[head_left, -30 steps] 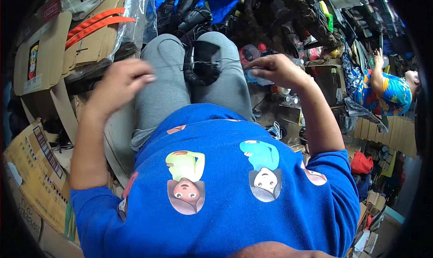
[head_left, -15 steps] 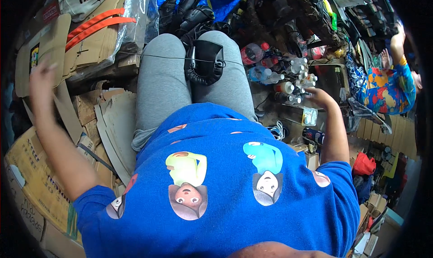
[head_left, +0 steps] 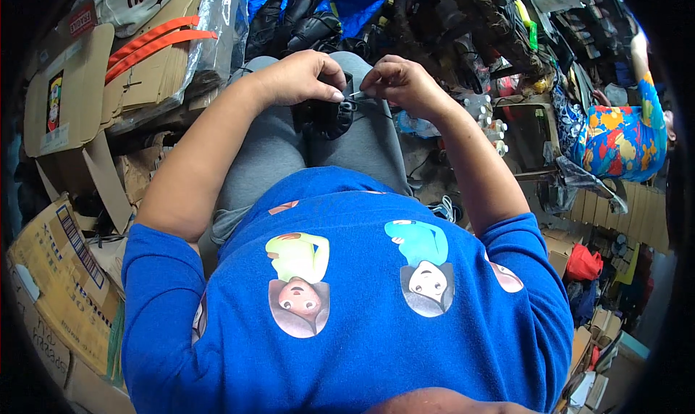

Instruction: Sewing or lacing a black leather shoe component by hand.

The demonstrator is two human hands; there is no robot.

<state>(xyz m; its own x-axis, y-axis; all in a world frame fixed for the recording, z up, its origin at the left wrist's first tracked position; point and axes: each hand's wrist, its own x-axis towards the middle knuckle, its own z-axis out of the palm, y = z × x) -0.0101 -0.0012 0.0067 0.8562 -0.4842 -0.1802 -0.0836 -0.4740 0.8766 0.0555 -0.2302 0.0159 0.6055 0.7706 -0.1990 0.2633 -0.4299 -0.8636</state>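
A black leather shoe (head_left: 334, 121) with a gathered, puckered edge rests between my thighs, partly hidden by my hands. My left hand (head_left: 313, 78) is closed in a pinch over its upper left side, thumb toward the puckered edge. Just to the right, my right hand (head_left: 397, 84) is also closed, fingertips together. From its fingertips a thin pale, needle-like piece (head_left: 355, 94) points toward my left thumb; its exact kind is too small to tell. Dark thread runs near the fingertips, though most of it is lost against the black shoe.
Flattened cardboard (head_left: 156, 73) with orange straps is stacked at the left. Black shoes (head_left: 308, 23) lie on a blue sheet beyond my knees. Plastic bottles (head_left: 478, 110) stand right of my legs. Another person in a colourful shirt (head_left: 622, 142) is at the far right.
Both hands have swung inward from wide apart to meet over the shoe. The dark thread, stretched across my thighs before, no longer spans them. The other person's arm has shifted.
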